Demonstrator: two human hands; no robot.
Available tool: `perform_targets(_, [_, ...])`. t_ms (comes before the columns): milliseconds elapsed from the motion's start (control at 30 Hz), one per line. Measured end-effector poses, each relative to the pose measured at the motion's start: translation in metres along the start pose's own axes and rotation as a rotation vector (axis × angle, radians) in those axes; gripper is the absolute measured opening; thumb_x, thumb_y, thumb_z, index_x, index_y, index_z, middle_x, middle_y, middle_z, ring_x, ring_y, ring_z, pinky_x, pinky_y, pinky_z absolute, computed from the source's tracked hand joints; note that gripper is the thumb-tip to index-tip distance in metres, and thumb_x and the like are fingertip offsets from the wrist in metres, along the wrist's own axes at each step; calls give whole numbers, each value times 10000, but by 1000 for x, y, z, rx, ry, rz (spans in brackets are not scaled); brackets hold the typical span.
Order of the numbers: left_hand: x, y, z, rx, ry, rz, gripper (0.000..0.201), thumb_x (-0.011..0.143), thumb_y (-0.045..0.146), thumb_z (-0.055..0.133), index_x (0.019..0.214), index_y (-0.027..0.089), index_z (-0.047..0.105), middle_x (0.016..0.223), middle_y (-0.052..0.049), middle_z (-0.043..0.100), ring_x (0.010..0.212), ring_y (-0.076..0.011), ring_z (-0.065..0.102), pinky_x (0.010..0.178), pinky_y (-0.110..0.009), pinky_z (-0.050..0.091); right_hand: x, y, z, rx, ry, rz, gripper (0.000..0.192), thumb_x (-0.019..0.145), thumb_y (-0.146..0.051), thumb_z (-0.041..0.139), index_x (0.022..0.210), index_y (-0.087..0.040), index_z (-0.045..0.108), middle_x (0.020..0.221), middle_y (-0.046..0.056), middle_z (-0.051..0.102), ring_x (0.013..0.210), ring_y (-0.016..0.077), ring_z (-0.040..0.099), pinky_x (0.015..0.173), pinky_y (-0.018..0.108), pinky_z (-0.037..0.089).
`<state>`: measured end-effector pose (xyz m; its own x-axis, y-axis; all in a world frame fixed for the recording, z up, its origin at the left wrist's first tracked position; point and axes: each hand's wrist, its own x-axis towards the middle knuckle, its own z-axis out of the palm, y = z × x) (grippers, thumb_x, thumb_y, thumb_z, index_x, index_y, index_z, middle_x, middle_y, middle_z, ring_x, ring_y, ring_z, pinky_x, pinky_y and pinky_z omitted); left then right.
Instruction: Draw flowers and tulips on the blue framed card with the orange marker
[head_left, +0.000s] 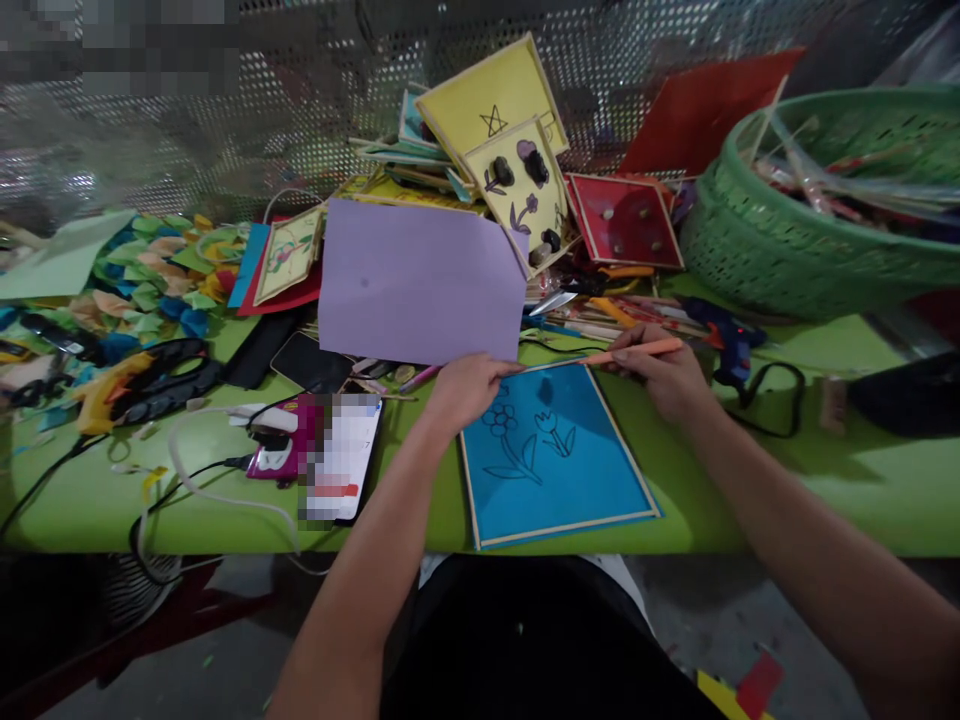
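Your tabletop (pixel 825 500) is covered in bright green and crowded. Straight ahead of you, near the front edge, a blue card (pixel 555 460) with drawn flowers and a pale border lies flat. To its left you have a phone (pixel 341 455) beside a pink case (pixel 277 450), with white cables (pixel 217 490) looping around them. A dark phone (pixel 309 362) lies just behind. Far left, a yellow glue gun (pixel 112 390) rests near a heap of folded paper scraps (pixel 150 280). On your right stands a green woven basket (pixel 795 240), with a blue glue gun (pixel 731 345) in front of it.
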<state>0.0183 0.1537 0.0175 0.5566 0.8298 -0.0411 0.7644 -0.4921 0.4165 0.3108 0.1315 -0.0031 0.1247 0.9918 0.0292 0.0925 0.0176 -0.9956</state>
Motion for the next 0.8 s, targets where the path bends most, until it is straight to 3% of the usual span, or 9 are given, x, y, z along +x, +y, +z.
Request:
perform_targets(333, [1, 1, -2, -21, -16, -8, 520, 944, 113, 464, 1344, 357, 687, 1137, -32, 748, 1036, -209, 676, 926, -329, 519, 0, -4, 4, -181, -53, -73, 150, 753, -369, 783, 774, -268, 675, 718, -6, 652, 644, 174, 554, 593, 320, 451])
perform_targets(800, [1, 2, -2, -58, 3, 1, 516, 927, 89, 468, 1305, 338, 717, 1208, -16, 753, 1065, -217, 687, 936, -343, 533, 1, -6, 6, -234, -73, -96, 111, 752, -342, 776, 767, -264, 698, 701, -8, 641, 644, 172, 559, 593, 316, 456])
